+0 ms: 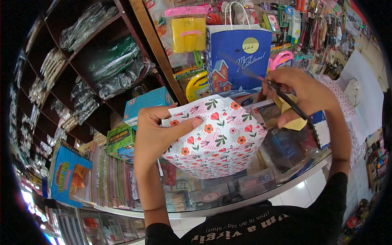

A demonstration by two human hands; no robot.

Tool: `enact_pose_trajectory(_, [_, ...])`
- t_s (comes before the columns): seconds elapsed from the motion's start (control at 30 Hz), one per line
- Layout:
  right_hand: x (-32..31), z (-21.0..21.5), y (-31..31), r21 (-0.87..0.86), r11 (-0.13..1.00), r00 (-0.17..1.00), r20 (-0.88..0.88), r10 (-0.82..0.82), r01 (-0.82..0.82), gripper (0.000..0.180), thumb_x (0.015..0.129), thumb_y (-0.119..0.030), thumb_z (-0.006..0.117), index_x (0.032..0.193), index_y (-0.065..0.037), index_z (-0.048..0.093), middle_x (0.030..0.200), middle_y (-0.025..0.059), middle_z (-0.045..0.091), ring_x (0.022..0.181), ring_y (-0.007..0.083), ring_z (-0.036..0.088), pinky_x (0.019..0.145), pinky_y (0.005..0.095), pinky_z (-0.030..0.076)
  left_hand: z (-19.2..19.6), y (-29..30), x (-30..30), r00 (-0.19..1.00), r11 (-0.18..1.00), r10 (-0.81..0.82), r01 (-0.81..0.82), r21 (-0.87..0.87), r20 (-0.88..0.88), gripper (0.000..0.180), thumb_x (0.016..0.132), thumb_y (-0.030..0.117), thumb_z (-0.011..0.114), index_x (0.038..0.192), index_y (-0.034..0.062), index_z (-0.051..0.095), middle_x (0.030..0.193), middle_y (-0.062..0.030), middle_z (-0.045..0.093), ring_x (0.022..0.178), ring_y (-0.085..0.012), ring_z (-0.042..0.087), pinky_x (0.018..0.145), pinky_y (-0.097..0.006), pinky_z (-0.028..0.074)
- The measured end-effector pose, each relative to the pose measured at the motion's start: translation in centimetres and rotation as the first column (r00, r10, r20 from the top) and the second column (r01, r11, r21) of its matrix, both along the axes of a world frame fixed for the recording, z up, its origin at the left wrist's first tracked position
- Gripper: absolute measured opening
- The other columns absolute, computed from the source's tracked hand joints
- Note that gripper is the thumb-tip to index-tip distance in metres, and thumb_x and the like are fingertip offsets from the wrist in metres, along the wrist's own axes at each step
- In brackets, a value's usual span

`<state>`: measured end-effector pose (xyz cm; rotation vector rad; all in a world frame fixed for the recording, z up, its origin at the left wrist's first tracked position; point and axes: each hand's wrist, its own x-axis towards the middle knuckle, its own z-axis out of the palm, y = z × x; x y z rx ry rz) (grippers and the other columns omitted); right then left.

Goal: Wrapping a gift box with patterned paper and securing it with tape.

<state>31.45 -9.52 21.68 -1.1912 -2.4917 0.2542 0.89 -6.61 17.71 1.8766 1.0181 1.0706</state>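
White wrapping paper [218, 136] with red, orange and pink flowers stands in front of me on the glass counter, folded round a bulky shape. My left hand [157, 132] grips its upper left edge, the thumb lying on the printed face and the fingers behind. To the right of the paper, my right hand [306, 92] is closed round the black handles of a pair of scissors [290, 100]. The blades point up and left, blurred, in front of the blue bag. Below the right hand shows a yellow piece [295, 120], its kind unclear.
A blue paper gift bag [241, 61] stands right behind the paper. Boxes [148, 105] and a row of thin books [110, 177] line the left. Beyond them rises a dark shelf [67, 71] of bagged goods. White sheets [363, 94] lie at the right.
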Motion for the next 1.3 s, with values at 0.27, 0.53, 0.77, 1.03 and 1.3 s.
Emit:
enact_pose_trajectory(0.27, [1.5,1.6,-2.0,-0.074,0.996,0.954,0.300,-0.015,0.039,0.073,0.044,-0.051,0.080,0.093,-0.003,0.055,0.077,0.0110,0.057,0.074,0.0336,0.056,0.063,0.0387,0.043,-0.1,-0.2,0.7,1.000,0.996,0.013,-0.016,0.090,0.025,0.017,0.063,0.006,0.078,0.073,-0.0031,0.069,0.063,-0.0048,0.064,0.057,-0.0035,0.053,0.070,-0.021,0.044])
enact_pose_trajectory(0.53, [-0.8,1.9,-2.1,-0.001,0.995,0.913,0.398,-0.091,0.099,0.062,0.044,-0.053,0.080,0.075,-0.004,0.058,0.065,0.0088,0.057,0.067,0.0311,0.057,0.056,0.0367,0.043,0.2,-0.9,0.5,0.999,0.999,0.017,-0.018,0.026,0.036,0.021,0.062,0.003,0.078,0.080,-0.0038,0.069,0.071,-0.0052,0.066,0.063,-0.0040,0.054,0.066,-0.020,0.045])
enact_pose_trajectory(0.77, [-0.7,1.2,-1.8,0.045,0.997,0.942,0.327,-0.071,0.059,0.056,0.043,-0.050,0.081,0.064,-0.004,0.057,0.050,0.0056,0.051,0.052,0.0293,0.055,0.048,0.0350,0.040,0.0,-0.6,-0.2,0.999,0.994,-0.042,0.042,0.104,-0.006,0.022,0.060,0.005,0.079,0.079,-0.0021,0.069,0.072,-0.0054,0.066,0.068,-0.0058,0.057,0.088,-0.027,0.042])
enact_pose_trajectory(1.03, [-0.3,0.2,-1.5,0.135,0.991,0.964,0.267,-0.013,-0.024,0.054,0.043,-0.050,0.081,0.059,-0.005,0.055,0.048,0.0038,0.049,0.049,0.0269,0.053,0.045,0.0337,0.038,-0.1,-0.8,0.5,0.994,0.999,-0.031,0.028,0.033,0.108,0.033,0.058,0.005,0.080,0.088,-0.0020,0.066,0.083,-0.0086,0.066,0.073,-0.0100,0.060,0.077,-0.027,0.048])
enact_pose_trajectory(1.3, [-0.5,0.8,-1.6,0.223,0.975,0.960,0.278,-0.036,-0.027,0.052,0.043,-0.047,0.081,0.057,-0.006,0.052,0.047,0.0037,0.048,0.048,0.0271,0.051,0.044,0.0325,0.036,-0.4,-0.3,0.4,0.996,0.989,-0.056,0.046,0.140,0.068,0.051,0.057,0.007,0.081,0.103,-0.0013,0.061,0.093,-0.0084,0.065,0.082,-0.0131,0.062,0.086,-0.030,0.044])
